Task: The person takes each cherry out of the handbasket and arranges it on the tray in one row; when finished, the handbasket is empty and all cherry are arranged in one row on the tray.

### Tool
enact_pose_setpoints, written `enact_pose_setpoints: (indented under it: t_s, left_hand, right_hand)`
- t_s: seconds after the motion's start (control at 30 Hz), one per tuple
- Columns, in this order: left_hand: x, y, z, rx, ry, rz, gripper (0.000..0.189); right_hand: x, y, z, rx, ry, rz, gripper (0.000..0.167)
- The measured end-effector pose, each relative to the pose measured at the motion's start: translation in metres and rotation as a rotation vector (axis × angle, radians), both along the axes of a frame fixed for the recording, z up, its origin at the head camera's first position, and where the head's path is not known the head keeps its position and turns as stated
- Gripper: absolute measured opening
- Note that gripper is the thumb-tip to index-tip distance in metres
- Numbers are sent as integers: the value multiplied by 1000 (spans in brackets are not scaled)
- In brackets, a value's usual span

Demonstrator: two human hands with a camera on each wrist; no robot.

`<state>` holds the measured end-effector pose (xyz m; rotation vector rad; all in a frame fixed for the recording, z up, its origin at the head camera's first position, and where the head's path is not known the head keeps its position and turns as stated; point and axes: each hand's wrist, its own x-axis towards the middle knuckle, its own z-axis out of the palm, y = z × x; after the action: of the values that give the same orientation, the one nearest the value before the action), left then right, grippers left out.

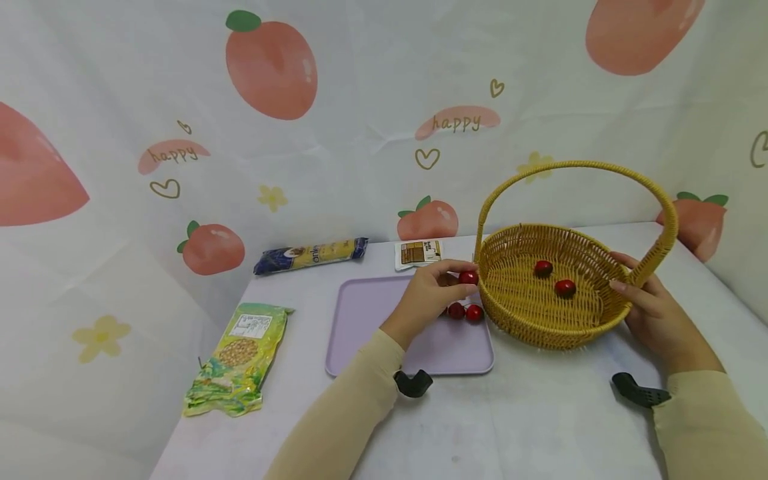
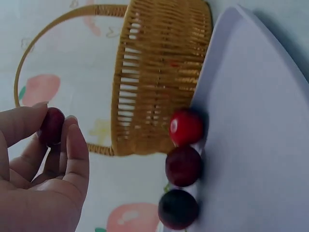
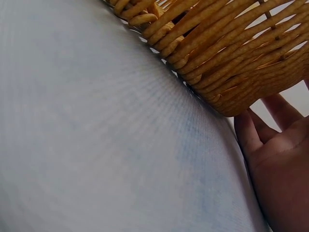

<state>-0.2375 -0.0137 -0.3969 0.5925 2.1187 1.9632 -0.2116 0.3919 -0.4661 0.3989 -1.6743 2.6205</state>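
My left hand [image 1: 433, 293] pinches a dark red cherry [image 2: 51, 126] between thumb and fingertips, beside the left rim of the yellow wicker basket [image 1: 543, 320]. Below that hand, a few more cherries [image 2: 187, 127] lie in a row on the lilac tray [image 1: 384, 353], close to the basket's wall. Two cherries [image 1: 565, 289] sit apart on the basket floor. At the basket's right side, my right hand [image 1: 660, 320] grips the rim near the foot of the handle, thumb over the edge; the right wrist view shows its other fingers against the outer weave.
A green and yellow bag [image 1: 240, 357] lies left of the tray. Behind the tray are a long blue and yellow packet [image 1: 312, 255] and a small white and brown packet [image 1: 418, 254]. The basket's tall arched handle [image 1: 579, 164] stands upright. A printed cloth [image 1: 360, 167] hangs behind the table.
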Motion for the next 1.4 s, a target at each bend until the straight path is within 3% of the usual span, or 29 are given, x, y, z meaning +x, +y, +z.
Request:
enact_pose_setpoints:
  t_s: [0.33, 0.77, 1.1, 1.4]
  left_hand:
    - [-2, -33, -10, 2, -55, 98, 38]
    - [-18, -62, -35, -71, -116, 201, 38]
    - [-21, -71, -47, -213, -132, 211, 29]
    - [-19, -76, -49, -312, -128, 183, 22]
  right_hand:
    - [2, 2, 2, 64, -39, -41, 56]
    - [0, 0, 0, 42, -9, -19, 55]
    - [2, 0, 4, 76, -41, -30, 56]
    - [2, 0, 3, 68, -43, -36, 55]
